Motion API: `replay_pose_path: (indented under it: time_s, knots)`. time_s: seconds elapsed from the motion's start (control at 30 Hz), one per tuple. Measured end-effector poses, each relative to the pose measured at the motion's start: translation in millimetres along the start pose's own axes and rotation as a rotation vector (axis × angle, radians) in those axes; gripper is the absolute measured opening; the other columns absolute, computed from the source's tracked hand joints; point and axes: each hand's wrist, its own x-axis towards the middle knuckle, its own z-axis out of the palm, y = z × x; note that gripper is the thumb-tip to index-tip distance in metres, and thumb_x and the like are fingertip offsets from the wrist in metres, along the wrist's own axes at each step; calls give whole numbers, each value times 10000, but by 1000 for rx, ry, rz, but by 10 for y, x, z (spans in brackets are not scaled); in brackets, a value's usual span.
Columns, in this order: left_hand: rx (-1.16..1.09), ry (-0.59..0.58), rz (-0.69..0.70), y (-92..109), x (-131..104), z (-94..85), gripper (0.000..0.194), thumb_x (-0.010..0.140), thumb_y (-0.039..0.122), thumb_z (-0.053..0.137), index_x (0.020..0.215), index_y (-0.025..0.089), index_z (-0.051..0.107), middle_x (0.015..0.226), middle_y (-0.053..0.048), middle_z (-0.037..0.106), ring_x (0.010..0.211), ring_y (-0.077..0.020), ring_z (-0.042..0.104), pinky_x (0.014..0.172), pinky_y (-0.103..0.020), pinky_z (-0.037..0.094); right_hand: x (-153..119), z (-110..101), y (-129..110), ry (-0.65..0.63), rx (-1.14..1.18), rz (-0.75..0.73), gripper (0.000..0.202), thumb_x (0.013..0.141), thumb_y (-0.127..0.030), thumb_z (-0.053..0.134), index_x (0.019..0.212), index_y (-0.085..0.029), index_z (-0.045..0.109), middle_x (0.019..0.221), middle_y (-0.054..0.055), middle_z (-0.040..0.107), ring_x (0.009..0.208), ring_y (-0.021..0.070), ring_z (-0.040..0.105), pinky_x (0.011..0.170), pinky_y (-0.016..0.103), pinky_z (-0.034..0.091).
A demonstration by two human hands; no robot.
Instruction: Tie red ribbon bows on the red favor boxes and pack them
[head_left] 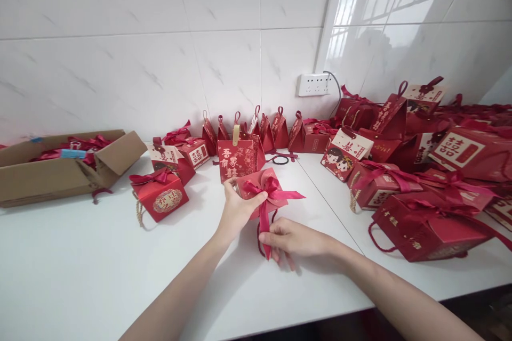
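Note:
A small red gift box [253, 185] is in front of me, topped with a bright red ribbon bow [272, 189]. My left hand [241, 208] grips the box from its left side, its thumb pressed on the bow's knot. One ribbon tail [264, 224] hangs down toward me, and my right hand [286, 240] pinches it near its lower end. The other tail points to the right. A dark red cord handle hangs below the box, partly hidden behind my right hand.
An open cardboard box [48, 184] with red ribbons lies at the left. A red box [160, 200] sits nearer. Several upright boxes line the tiled wall, by a black ring [280, 160] and a power strip [315, 84]. Many red boxes [430, 229] are piled at the right.

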Motion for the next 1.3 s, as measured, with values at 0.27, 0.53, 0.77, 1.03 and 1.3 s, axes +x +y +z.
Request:
replay_pose_path:
  time_s: [0.27,0.53,0.77,1.03,1.3]
  knots:
    - [10,-170,6,15,-9,-63,606,628,325,769,1046,238,338,1122,-62,537,1050,-224,578,895,-383,469,-332,-472,-65,610,-156,-319,422,735,-594,605,750,-174,578,663,13,558,494,92,452,425,221,367]
    - [-13,-383,40,-16,-34,-81,633,643,328,760,1066,239,298,1111,-60,554,993,-205,603,879,-373,477,-263,-432,-3,661,-454,-542,183,851,-383,563,927,-226,617,1117,81,438,808,156,479,709,310,447]
    - [107,-281,381,-117,-33,-89,628,629,334,765,1117,252,378,1350,-97,386,1204,-257,471,1010,-427,383,-226,-425,3,651,-220,-528,194,819,-355,607,728,-191,560,1089,67,421,834,156,502,709,309,435]
    - [200,-227,514,-42,-61,-119,125,835,324,552,830,215,490,1212,-91,494,1235,-239,433,930,-374,430,-229,-386,-27,593,-128,-536,196,832,-372,588,734,-206,552,1043,70,426,1016,207,482,759,319,457]
    - [316,-40,619,-96,-124,-55,186,877,281,489,721,206,422,1163,-83,501,1184,-213,467,949,-358,407,-238,-386,-53,617,-123,-509,234,851,-402,544,731,-204,514,1061,76,459,1035,208,487,828,343,439]
